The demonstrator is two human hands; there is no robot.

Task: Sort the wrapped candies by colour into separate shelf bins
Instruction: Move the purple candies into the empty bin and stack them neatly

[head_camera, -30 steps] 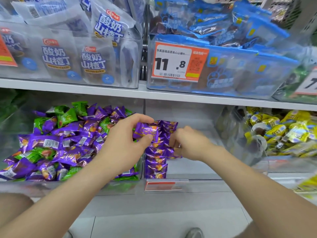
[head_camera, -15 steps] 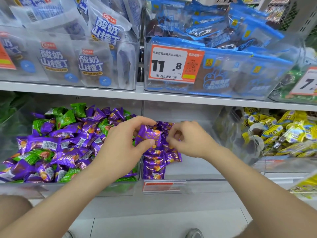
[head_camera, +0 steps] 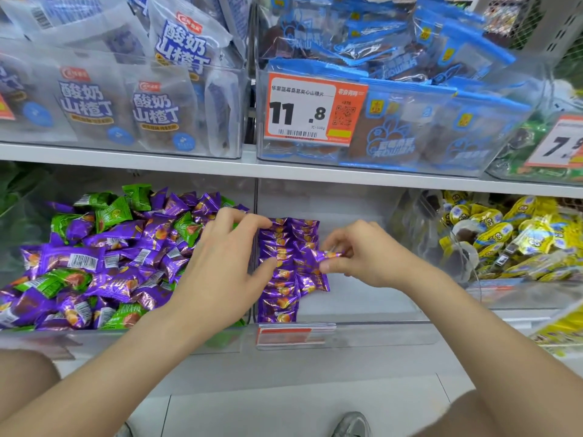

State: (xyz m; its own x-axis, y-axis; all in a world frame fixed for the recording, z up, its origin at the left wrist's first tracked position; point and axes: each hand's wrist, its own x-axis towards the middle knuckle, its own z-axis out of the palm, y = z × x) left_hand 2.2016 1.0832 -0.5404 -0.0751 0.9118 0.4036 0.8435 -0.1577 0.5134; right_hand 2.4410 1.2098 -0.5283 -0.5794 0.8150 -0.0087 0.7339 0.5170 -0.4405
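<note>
Right hand (head_camera: 369,258) now with purple candy (head_camera: 328,255), left hand (head_camera: 220,269) without

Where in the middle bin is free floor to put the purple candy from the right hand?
Bare floor lies right of the purple rows, up to the wall beside the yellow candies; the right hand, pinching the purple candy, is above it. The left bin, heaped with purple and green candies, is crowded.
</note>
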